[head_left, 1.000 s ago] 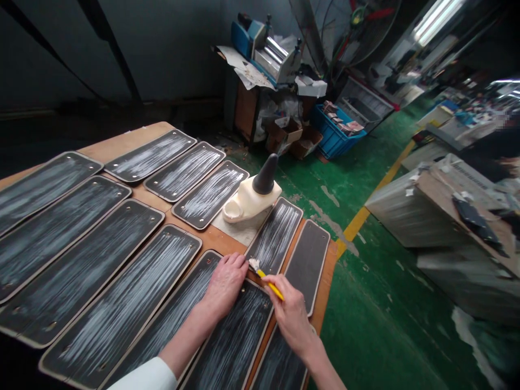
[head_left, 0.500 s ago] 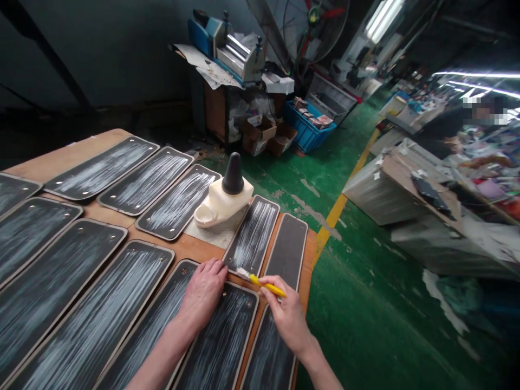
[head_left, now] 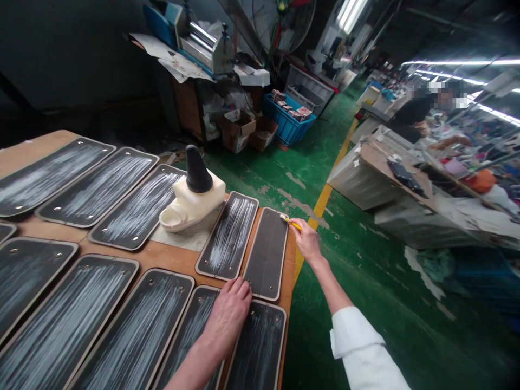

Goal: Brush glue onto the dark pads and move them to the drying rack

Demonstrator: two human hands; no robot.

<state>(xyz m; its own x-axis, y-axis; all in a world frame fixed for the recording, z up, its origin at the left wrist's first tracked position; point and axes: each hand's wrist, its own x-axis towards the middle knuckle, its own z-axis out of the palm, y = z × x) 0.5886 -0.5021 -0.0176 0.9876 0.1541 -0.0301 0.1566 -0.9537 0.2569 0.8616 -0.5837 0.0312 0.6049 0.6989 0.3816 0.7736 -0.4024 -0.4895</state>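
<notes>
My right hand (head_left: 307, 241) grips a small brush (head_left: 294, 224) with a yellow handle. Its pale bristles touch the upper right corner of a plain dark panel (head_left: 266, 252) with a light border and small rivets. My left hand (head_left: 231, 311) lies with its fingers bent over the lower left corner of that panel, holding nothing. Left of it is a panel streaked with white (head_left: 229, 235). A cream container (head_left: 195, 200) with a black cone-shaped cap stands behind, on a pale sheet. More white-streaked panels (head_left: 134, 319) lie in rows to the left.
The brown table (head_left: 289, 265) ends just right of the plain panel, above a green floor (head_left: 345, 303). Farther back are a roller machine (head_left: 203, 46), cardboard boxes (head_left: 236, 130), a blue crate (head_left: 288, 119) and a fan. A person in dark clothing (head_left: 412, 116) is at the right.
The brush has moved from the lower end of the streaked panel to the far corner of the plain one. My left hand has shifted right to the plain panel's near corner. The view has turned right.
</notes>
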